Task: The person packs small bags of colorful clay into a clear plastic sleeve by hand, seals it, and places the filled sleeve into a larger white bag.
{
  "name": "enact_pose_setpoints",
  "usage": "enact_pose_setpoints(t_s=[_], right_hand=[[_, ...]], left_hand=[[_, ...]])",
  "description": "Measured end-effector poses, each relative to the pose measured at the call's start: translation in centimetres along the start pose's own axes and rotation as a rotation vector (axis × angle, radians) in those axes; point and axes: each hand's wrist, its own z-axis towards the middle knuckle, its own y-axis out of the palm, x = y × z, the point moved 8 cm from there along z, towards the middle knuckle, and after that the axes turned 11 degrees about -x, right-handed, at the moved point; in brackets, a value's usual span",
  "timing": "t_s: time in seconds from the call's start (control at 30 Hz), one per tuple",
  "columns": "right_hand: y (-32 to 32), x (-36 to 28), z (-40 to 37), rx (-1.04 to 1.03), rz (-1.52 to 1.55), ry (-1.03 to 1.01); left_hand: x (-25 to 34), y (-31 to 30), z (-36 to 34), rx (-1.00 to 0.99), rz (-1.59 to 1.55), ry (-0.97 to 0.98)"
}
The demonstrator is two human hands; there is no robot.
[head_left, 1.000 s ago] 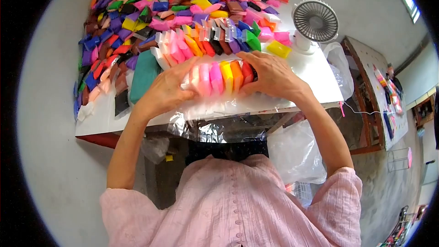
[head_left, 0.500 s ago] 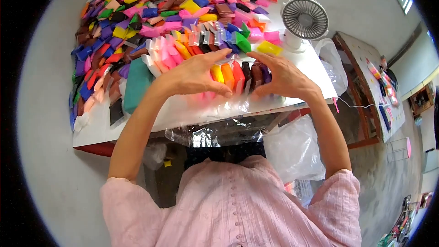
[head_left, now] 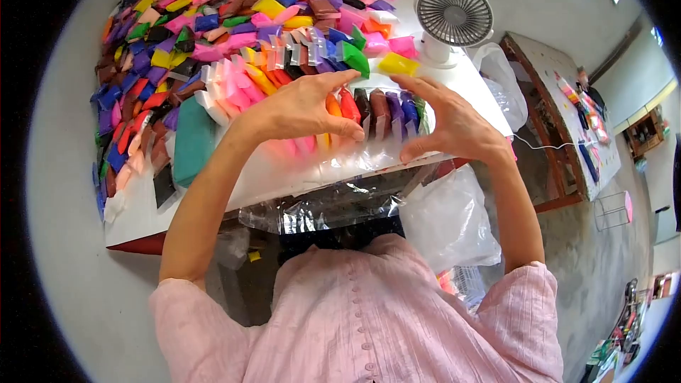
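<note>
A row of small coloured packets (head_left: pixel 380 115) stands on edge inside a clear plastic bag, running from pink and orange through black and brown to purple, blue and green. My left hand (head_left: pixel 305 108) arches over the row's left part, thumb and fingers apart, hiding some packets. At the green end, my right hand (head_left: pixel 454 124) is spread, its fingertips and thumb apart beside the last packet. Behind them, a second row of upright packets (head_left: pixel 284 64) leans together on the white table (head_left: pixel 234 188). Loose bag film (head_left: pixel 319 213) hangs over the front edge.
A large heap of coloured packets (head_left: pixel 206 21) covers the table's back and left. Left of my hands is a teal block (head_left: pixel 194 140). A white fan (head_left: pixel 454 18) stands at back right, near a yellow packet (head_left: pixel 399 64). A clear plastic bag (head_left: pixel 450 220) hangs below the front edge.
My right hand has moved away from my left along the row, uncovering its blue and green end. The view has shifted slightly, so the table appears further left.
</note>
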Motion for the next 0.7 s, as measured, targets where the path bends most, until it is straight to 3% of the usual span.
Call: enact_pose_setpoints(t_s=[0.23, 0.47, 0.57, 0.7], right_hand=[[0.5, 0.9, -1.4, 0.216, -0.001, 0.067], [1.3, 2.9, -0.5, 0.282, 0.065, 0.111], [1.5, 3.1, -0.8, 0.312, 0.057, 0.067], [1.0, 2.3, -1.5, 0.299, 0.049, 0.069]], left_hand=[[0.0, 1.0, 0.5, -0.025, 0.02, -0.031], [0.3, 1.0, -0.1, 0.041, 0.072, 0.022], [0.8, 0.9, -0.4, -0.035, 0.055, -0.095], [0.7, 1.0, -0.4, 0.015, 0.047, -0.023]])
